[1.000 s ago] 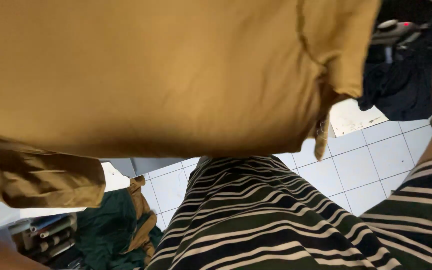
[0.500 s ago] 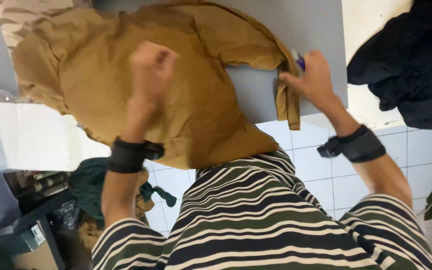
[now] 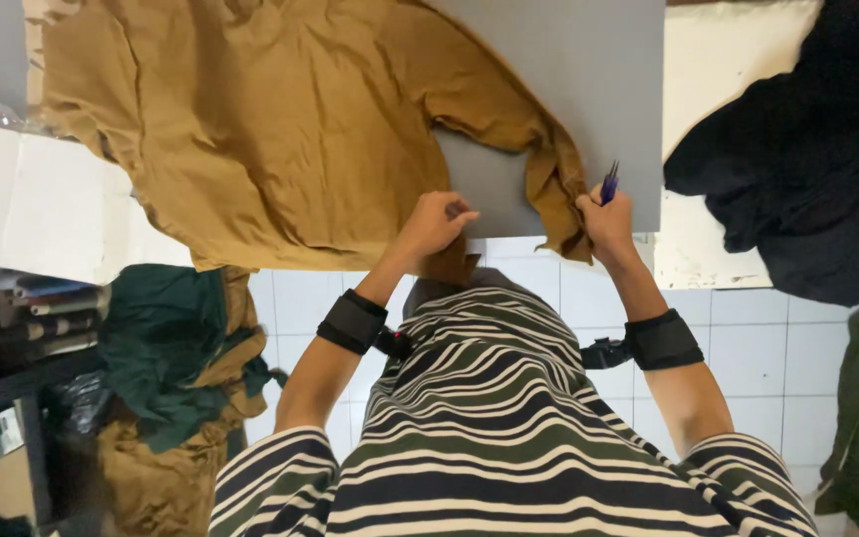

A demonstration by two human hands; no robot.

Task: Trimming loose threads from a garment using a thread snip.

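Head view: my mustard-brown long-sleeved shirt [image 3: 290, 129] lies spread on the grey board [image 3: 569, 89]. My left hand [image 3: 436, 224] is curled closed on its lower hem. My right hand [image 3: 608, 221] pinches the sleeve cuff [image 3: 561, 204], also gripping purple snips [image 3: 608, 184]. Dark garment pile [image 3: 797, 169] lies to the right.

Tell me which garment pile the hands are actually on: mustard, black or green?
The mustard shirt, spread flat on the grey board. The left hand grips its hem, the right hand its sleeve cuff. The black pile and green pile lie untouched.
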